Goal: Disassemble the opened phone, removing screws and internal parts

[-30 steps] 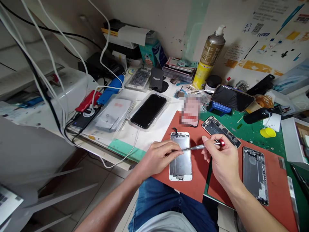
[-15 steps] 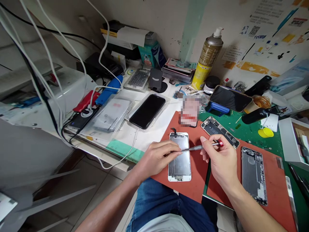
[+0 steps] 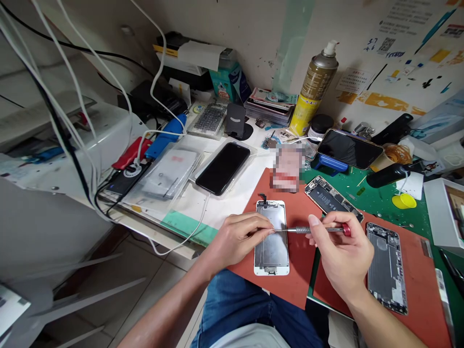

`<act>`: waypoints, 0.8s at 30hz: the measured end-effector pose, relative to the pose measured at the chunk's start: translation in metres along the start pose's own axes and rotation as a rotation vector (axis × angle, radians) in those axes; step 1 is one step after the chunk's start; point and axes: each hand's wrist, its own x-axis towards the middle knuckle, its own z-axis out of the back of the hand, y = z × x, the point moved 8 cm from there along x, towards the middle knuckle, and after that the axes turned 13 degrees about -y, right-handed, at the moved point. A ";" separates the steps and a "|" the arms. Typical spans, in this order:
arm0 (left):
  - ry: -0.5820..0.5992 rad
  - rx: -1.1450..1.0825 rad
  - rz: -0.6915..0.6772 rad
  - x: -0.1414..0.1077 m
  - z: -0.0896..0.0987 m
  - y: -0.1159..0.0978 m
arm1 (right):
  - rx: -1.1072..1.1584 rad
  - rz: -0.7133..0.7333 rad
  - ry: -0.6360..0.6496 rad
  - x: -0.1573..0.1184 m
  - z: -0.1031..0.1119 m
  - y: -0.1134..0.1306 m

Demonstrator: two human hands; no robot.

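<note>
A white-framed phone screen assembly [image 3: 271,256] lies metal side up on a red-brown mat [image 3: 295,285]. My left hand [image 3: 244,237] is over its left part, thumb and fingers pinched at the tip of a screwdriver [image 3: 300,230]; anything tiny between the fingertips is too small to make out. My right hand [image 3: 340,251] grips the screwdriver near its red end, and the shaft points left, nearly level. To the right of that hand lies an opened phone housing [image 3: 387,266]. Behind it rests a smaller opened phone [image 3: 331,195] at a slant.
A black phone [image 3: 223,168] lies on a clear case at centre left. Behind the mats stand a spray can [image 3: 314,87], a propped phone [image 3: 350,149] and a yellow cup [image 3: 403,200]. A white box [image 3: 442,212] is at the right; white cables hang at the left.
My right hand has moved a little right and down, and the screwdriver has swung from a slight tilt to nearly level. My left hand stays pinched near its tip. The view has shifted slightly.
</note>
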 end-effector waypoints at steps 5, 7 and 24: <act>0.005 0.015 0.000 0.000 0.000 -0.002 | -0.104 0.184 -0.025 -0.005 0.005 0.008; 0.002 0.022 -0.001 0.000 0.001 -0.002 | -0.119 0.193 -0.016 -0.004 0.003 0.008; 0.025 0.019 0.023 0.000 -0.001 0.001 | -0.174 0.343 0.009 -0.004 0.000 0.023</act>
